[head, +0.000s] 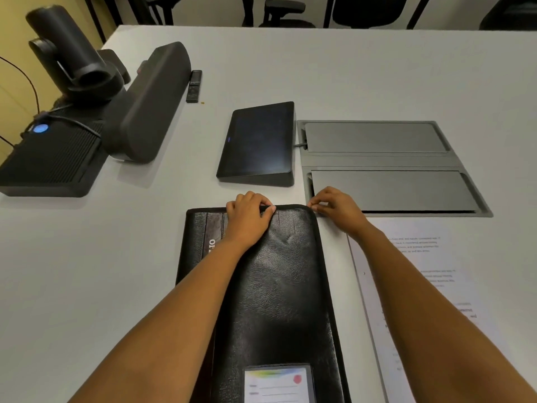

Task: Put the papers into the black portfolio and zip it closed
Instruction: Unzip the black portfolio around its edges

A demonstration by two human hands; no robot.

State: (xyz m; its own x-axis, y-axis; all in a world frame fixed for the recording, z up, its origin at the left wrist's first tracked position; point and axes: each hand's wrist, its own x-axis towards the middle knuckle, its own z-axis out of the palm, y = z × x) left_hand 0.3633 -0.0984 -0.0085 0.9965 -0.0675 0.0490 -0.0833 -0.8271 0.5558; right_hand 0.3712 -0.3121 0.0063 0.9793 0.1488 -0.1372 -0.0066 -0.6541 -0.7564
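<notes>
the black portfolio lay closed, the papers just beside it on the right, not yet inside. at its far edge the left hand curled its fingers over the rim, clamping it; the right hand pinched its fingertips together at the far right corner, perhaps on a zip pull too small to see. if the left grip slackened, a tug could drag the case or jam the zip at the bend

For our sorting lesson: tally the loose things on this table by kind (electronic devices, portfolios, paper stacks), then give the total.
Electronic devices: 5 (camera, speaker bar, black box, remote, tablet)
Portfolios: 1 (black portfolio)
Paper stacks: 1 (papers)
Total: 7
</notes>
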